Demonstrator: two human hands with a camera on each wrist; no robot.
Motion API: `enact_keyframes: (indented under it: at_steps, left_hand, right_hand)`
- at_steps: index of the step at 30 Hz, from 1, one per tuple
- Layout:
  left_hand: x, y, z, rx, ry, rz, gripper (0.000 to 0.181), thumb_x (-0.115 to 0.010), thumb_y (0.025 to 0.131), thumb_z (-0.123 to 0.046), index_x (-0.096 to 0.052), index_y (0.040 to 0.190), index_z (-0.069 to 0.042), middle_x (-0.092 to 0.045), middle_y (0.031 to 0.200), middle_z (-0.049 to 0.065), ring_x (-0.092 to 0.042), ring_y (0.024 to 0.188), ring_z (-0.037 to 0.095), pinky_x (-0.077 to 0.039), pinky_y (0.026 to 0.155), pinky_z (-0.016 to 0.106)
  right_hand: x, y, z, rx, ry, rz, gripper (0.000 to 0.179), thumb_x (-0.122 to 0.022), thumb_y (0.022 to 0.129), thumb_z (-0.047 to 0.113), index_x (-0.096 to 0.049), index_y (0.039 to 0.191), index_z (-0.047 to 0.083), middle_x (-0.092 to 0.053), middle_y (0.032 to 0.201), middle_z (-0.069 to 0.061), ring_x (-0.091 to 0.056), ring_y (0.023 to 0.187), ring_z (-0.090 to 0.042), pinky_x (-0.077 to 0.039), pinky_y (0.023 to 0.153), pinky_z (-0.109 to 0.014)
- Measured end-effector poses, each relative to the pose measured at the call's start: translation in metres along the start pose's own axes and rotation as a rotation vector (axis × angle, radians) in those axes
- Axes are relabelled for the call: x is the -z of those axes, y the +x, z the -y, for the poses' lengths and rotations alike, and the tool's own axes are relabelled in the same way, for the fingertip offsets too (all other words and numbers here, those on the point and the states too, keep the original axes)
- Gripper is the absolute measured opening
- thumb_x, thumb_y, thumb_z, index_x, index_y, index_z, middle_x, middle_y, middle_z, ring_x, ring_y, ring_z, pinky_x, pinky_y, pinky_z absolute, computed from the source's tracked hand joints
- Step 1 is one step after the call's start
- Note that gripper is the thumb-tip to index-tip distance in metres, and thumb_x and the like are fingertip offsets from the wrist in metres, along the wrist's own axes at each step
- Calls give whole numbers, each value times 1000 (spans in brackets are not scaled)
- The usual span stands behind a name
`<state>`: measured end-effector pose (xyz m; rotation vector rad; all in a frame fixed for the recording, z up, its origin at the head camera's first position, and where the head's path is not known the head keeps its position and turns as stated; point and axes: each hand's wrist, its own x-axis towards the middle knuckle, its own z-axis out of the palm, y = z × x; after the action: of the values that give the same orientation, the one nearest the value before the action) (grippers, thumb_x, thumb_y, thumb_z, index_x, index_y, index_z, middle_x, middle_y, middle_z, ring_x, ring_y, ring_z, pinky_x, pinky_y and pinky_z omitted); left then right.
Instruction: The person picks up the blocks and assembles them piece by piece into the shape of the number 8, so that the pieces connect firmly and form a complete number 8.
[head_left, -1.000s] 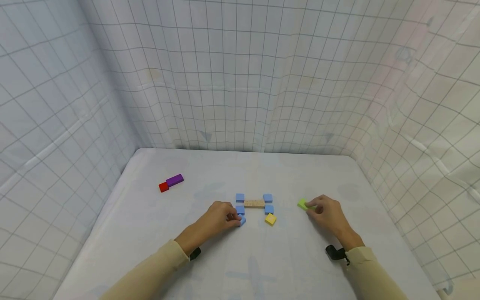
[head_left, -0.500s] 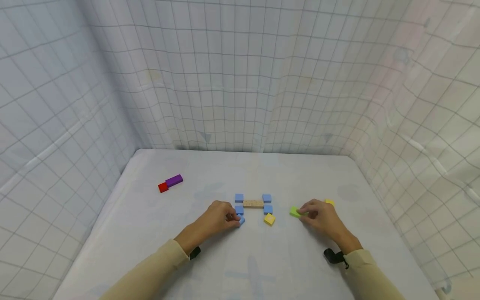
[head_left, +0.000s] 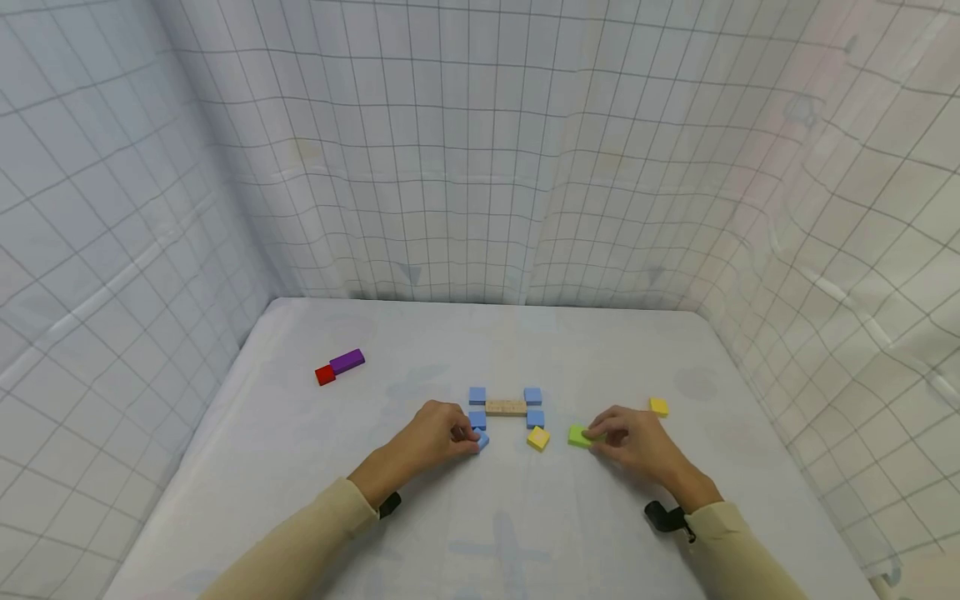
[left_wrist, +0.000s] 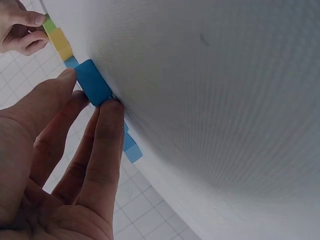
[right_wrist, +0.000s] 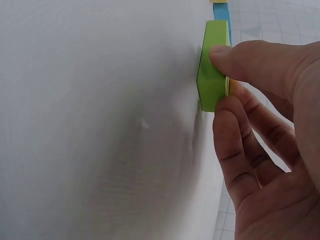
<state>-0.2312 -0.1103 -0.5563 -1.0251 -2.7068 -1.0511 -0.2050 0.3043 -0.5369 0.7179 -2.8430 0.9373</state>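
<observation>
My left hand [head_left: 437, 435] pinches a small blue block [left_wrist: 93, 82] between thumb and fingertips, set at an angle at the lower left blue corner block [head_left: 477, 420]. My right hand [head_left: 636, 440] pinches a longer green block [right_wrist: 214, 70] by its sides, close over the white table. Between the hands a tilted yellow block [head_left: 538, 439] lies below the lower right blue block [head_left: 536, 419]. A wooden bar [head_left: 506, 408] lies between two pairs of blue blocks, the upper ones being the left block [head_left: 477, 395] and the right block [head_left: 532, 396].
A second yellow block [head_left: 658, 407] lies behind my right hand. At the left back of the table [head_left: 420, 533], a red block [head_left: 325, 375] touches a purple block [head_left: 347, 361] end to end. Checked white curtains [head_left: 480, 167] stand around the back and sides.
My right hand has brought the green block left and toward me, near the tilted yellow block, uncovering the second yellow block behind it. My left hand has stayed in place.
</observation>
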Motion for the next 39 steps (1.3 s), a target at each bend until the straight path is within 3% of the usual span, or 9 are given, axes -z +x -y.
enact_keyframes:
  at_steps: [4,8,14,19,21,26,30,35,39]
  left_hand:
    - [-9,1,16,-37,36,-9,10,-98,98,-22,-92,97,-14,-82,91,-3,-74,76,2,-59,65,21]
    - [-8,2,13,-12,27,5,9,-98,98,-22,-93,97,-14,-83,92,-3,-74,77,2,-60,67,21]
    - [8,1,-12,22,16,24,11,-98,97,-19,-92,97,-9,-85,92,1,-72,77,3,-59,68,22]
    - [22,2,-39,102,12,58,7,-98,95,-9,-91,96,-6,-85,93,4,-75,79,4,-63,73,22]
    - [22,1,-36,85,10,49,7,-98,95,-10,-91,95,-7,-85,92,4,-76,79,5,-63,73,22]
    - [3,1,-4,-45,24,-6,10,-99,96,-18,-92,93,-11,-84,90,0,-75,76,4,-62,68,22]
    - [-8,5,16,-51,37,-3,11,-99,96,-21,-92,96,-13,-85,89,-3,-73,75,3,-59,65,21]
    - [-1,4,4,-17,17,8,11,-100,94,-17,-92,94,-10,-85,90,1,-73,76,2,-61,67,21]
    - [1,3,1,-44,27,-1,11,-99,95,-17,-91,92,-11,-84,90,2,-74,76,3,-62,68,23]
  right_hand:
    - [-2,-1,-1,53,18,14,25,-98,93,4,-93,111,20,-86,117,3,-72,94,1,-64,80,-22]
    - [-2,-2,0,115,46,25,24,-97,93,3,-93,111,19,-87,117,1,-73,95,-1,-65,79,-23]
    - [-1,-2,4,108,80,76,24,-96,95,5,-93,113,20,-87,120,2,-73,95,0,-65,81,-23]
    - [-3,-2,5,98,93,112,24,-96,97,9,-92,116,24,-86,122,4,-73,96,1,-65,84,-24]
    - [-5,-2,6,107,103,120,23,-97,97,11,-92,115,24,-86,122,5,-73,97,1,-66,84,-24]
    - [-10,-3,10,135,127,129,23,-98,96,11,-92,113,26,-86,121,6,-74,97,-1,-66,84,-25]
    - [-13,-4,14,148,131,128,24,-98,95,9,-93,112,26,-85,120,7,-73,97,0,-65,83,-25]
    - [-15,-3,20,166,131,147,24,-97,95,8,-93,112,24,-83,119,8,-71,99,1,-64,84,-24]
    - [-17,-3,25,204,128,144,23,-97,95,7,-94,112,22,-82,118,6,-70,98,0,-64,83,-23]
